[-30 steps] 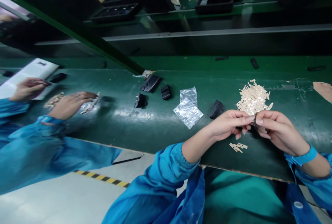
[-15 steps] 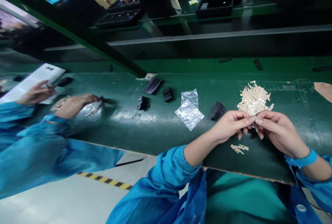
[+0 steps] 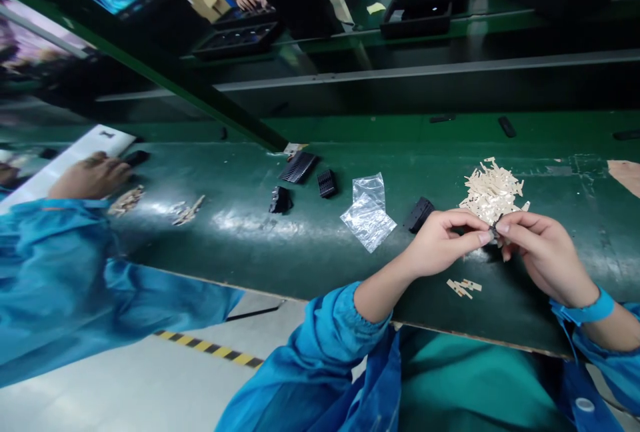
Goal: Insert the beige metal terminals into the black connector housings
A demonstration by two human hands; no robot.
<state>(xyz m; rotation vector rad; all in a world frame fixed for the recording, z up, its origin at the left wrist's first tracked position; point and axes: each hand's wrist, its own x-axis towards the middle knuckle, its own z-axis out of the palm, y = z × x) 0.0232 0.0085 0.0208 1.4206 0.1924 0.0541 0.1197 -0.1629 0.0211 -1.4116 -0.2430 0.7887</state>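
My left hand (image 3: 453,239) and my right hand (image 3: 543,249) meet over the green bench, fingertips pinched together. Between them is a small dark part (image 3: 495,228), mostly covered by the fingers; its exact kind does not show. Just behind the fingers lies a heap of small cream-coloured flat pieces (image 3: 493,185). A few more cream pieces with dark and orange marks (image 3: 464,288) rest on the bench in front of my hands. Left of my left hand stands a black ribbed block (image 3: 419,215). A blue band circles my right wrist.
Clear plastic bags (image 3: 369,215) lie left of the black block, with several black slotted parts (image 3: 299,168) further left. A co-worker's hand (image 3: 90,175) works over a white board (image 3: 107,139). A green post (image 3: 215,102) slants across the bench's back. The bench's front edge (image 3: 480,339) runs before me.
My hands stay nearly in place; the fingers have shifted and the dark part between them now shows. The co-worker's hand at left has left the small pile and is over the white board.
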